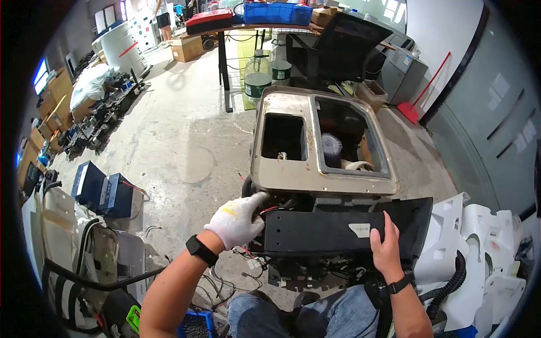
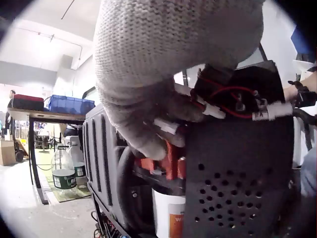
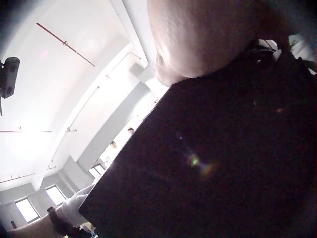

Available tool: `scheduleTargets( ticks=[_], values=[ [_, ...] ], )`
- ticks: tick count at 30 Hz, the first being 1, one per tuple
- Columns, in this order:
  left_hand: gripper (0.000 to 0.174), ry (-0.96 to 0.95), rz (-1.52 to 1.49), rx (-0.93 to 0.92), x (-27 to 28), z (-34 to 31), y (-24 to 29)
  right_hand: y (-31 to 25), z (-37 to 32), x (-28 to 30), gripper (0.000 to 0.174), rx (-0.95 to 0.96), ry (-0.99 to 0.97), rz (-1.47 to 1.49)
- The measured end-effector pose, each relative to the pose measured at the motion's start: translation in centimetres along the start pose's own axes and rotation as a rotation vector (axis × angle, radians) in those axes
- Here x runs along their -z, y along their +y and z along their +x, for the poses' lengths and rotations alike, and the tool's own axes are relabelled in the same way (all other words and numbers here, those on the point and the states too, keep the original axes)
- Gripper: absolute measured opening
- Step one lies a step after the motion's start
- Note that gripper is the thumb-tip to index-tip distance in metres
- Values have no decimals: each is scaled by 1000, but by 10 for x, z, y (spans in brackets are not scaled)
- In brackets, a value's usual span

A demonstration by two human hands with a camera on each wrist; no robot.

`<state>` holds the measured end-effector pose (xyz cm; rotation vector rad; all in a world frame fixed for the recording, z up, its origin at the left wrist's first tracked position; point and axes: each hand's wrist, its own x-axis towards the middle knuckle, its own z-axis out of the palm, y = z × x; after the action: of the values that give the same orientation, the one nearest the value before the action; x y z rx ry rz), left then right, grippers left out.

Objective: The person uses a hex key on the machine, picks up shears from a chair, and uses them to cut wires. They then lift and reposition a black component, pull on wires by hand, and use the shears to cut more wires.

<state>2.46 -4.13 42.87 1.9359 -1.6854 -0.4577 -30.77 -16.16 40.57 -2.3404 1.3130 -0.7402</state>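
Housing (image 1: 315,174): is set on the floor (image 1: 186,141) straight ahead of the person; two openings are cut side by side in its top.
Brush (image 1: 331,145): is lodged inside the right opening.
Panel (image 1: 332,231): is held across the near side of the housing, below its top.
Left hand (image 1: 236,221): is placed at the panel's left end, where the wires (image 2: 233,101) are pinched.
Right hand (image 1: 386,248): is laid on the panel's right part.
Batteries (image 1: 104,194): are stood on the floor, well left of the housing.
Bench (image 1: 225,34): is placed behind the housing; a crate (image 1: 276,12) is set on it, jugs (image 1: 257,76) beneath it.
Shells (image 1: 484,236): are piled right of the panel.
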Motion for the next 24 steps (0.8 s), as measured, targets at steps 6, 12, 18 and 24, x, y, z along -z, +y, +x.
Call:
scheduleTargets(
  ticks=[6,12,18,24],
  values=[
    [44,-37,181,-38,1,0,2,0,0,2,57,-64,-56,-10],
    [42,32,85,-16,-2,-7,4,3,-1,0,57,16,1,-7],
    [35,116,73,-11,-10,-22,-3,5,-2,0,59,-9,4,18],
    [12,286,346,-141,-6,-7,-4,2,0,1,60,8,-10,20]
  ],
)
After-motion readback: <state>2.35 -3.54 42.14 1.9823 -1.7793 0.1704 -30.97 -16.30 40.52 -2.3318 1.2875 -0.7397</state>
